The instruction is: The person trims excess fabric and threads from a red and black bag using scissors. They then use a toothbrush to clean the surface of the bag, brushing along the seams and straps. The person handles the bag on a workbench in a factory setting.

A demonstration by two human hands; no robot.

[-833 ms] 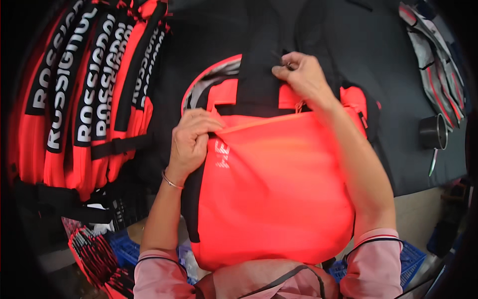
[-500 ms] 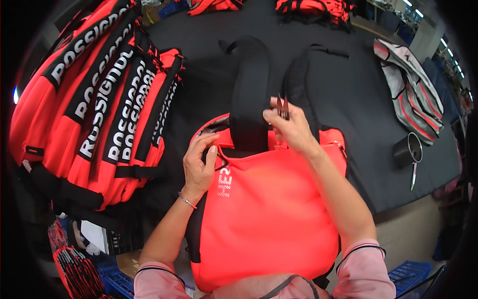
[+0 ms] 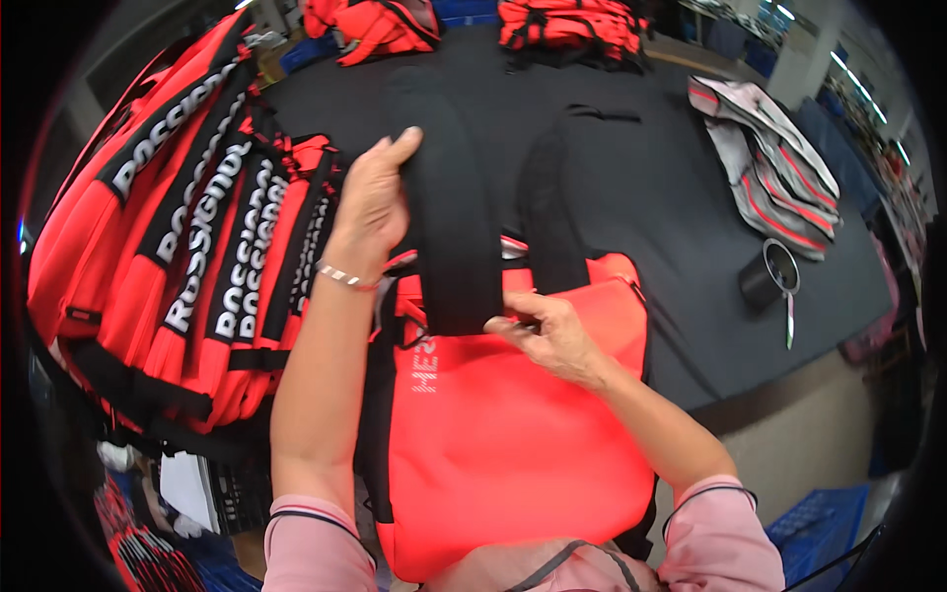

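Note:
A bright red-orange backpack [image 3: 523,434] lies before me with its two black shoulder straps stretched away over the table. My left hand [image 3: 375,197] holds the left edge of the nearer-left shoulder strap [image 3: 449,217]; its thumb points up and its fingers are partly hidden behind the strap. At the strap's lower right corner, the fingertips of my right hand [image 3: 552,340] touch its edge. A dark bit of the thread snips [image 3: 528,326] shows within the curled right fingers; most of the tool is hidden. The right shoulder strap [image 3: 554,217] lies untouched.
Several red-and-black bags [image 3: 187,247] stand stacked at the left. More red pieces [image 3: 572,35] lie along the far edge. On the right are grey pieces with red trim [image 3: 774,168] and a black cup [image 3: 764,281] with a thin tool beside it. A blue crate [image 3: 814,523] is below right.
My left hand has gone from the bag's top edge up to the left strap. The right hand has come down and left to that strap's lower edge. The strap's lower end now overlaps the red panel.

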